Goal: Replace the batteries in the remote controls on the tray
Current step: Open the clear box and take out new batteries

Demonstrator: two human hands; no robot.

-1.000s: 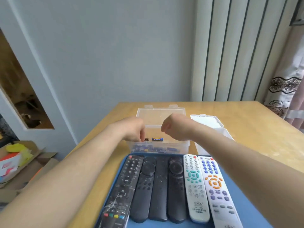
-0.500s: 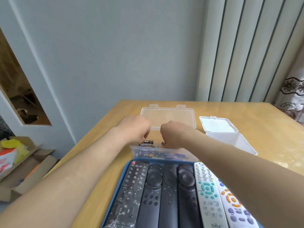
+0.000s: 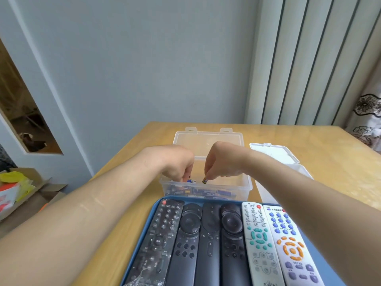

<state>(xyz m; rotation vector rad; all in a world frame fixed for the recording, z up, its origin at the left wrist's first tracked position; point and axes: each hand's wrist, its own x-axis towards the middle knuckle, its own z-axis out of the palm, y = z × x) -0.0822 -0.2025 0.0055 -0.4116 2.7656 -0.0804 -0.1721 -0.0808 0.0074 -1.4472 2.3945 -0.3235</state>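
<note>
Setting: domestic room, likely a home. Evidence: light wooden surface [image 3: 329,159] set against a plain grey-blue wall [image 3: 144,69]; white curtain with black floral embroidery [image 3: 369,112] at right; pale ribbed panelling [image 3: 309,58] beside it; open cardboard boxes [image 3: 31,195] with loose clutter on the floor at left.

Left hand [image 3: 177,164] beside right hand [image 3: 222,162], fingers curled downward.

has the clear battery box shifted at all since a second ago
No. The clear battery box still sits against the far edge of the blue tray, left corners aligned.
</note>
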